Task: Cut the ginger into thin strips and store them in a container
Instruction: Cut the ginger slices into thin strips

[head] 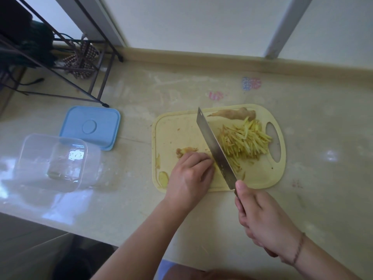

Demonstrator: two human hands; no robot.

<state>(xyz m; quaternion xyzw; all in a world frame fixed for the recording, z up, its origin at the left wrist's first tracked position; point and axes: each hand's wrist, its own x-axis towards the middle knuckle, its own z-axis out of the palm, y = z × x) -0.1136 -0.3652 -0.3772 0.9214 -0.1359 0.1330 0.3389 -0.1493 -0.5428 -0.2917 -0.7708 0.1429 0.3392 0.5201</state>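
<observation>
A pale yellow cutting board (175, 126) lies on the counter. A heap of thin ginger strips (244, 141) fills its right side, with an uncut ginger root (232, 114) at the far edge. My right hand (264, 221) grips the cleaver (214, 148) by its handle, blade down on the board beside the strips. My left hand (189, 174) lies with curled fingers over ginger at the blade's left face; what it covers is hidden. A peel scrap (184, 150) and a ginger slice (163, 178) lie near it. A clear empty container (54, 160) stands at the left.
The container's blue lid (90, 126) lies flat just behind it. A dark metal rack (60, 47) with cloths stands at the back left. The counter's front edge (60, 225) runs close below the container. A wall and raised ledge (201, 57) bound the back.
</observation>
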